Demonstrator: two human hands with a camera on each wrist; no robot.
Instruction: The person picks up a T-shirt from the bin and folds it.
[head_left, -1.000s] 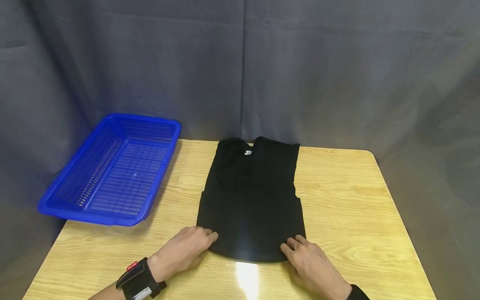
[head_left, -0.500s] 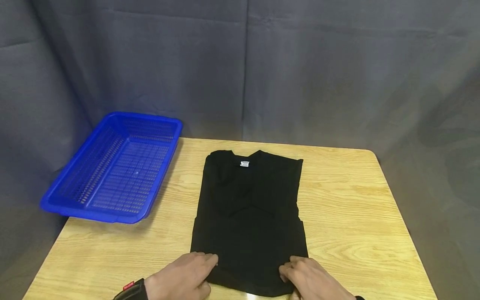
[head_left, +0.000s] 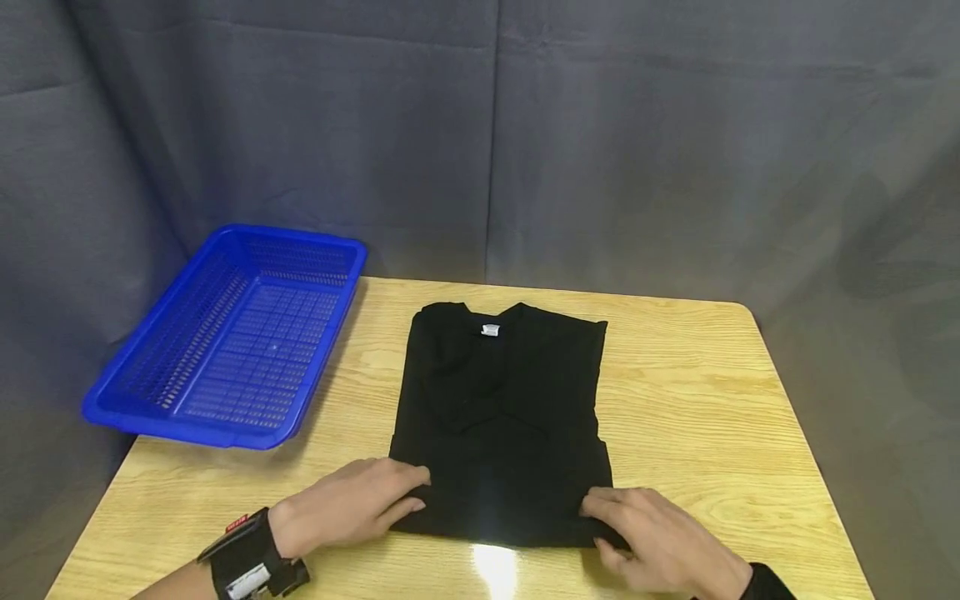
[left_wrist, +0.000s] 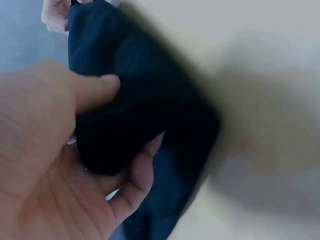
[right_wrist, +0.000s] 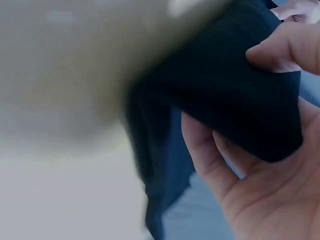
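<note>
A black T-shirt (head_left: 504,392) lies partly folded on the table, its neckline and white label at the far end. My left hand (head_left: 348,504) pinches its near left corner. In the left wrist view, the thumb (left_wrist: 97,91) lies over the black cloth (left_wrist: 135,65) with the fingers beneath. At the near right corner my right hand (head_left: 663,533) pinches the shirt the same way. The right wrist view has that corner of cloth (right_wrist: 225,95) between thumb (right_wrist: 272,52) and fingers. The shirt's near edge is held between both hands.
A blue perforated plastic basket (head_left: 258,437) stands at the table's left side, overhanging its edge. Grey curtain (head_left: 637,150) rises behind and at both sides of the wooden table (head_left: 697,400). A black band (head_left: 255,554) circles my left wrist.
First both hands drew the shirt along the table toward me. Then they moved a little forward again, bringing its near edge with them, while the neckline stayed in place.
</note>
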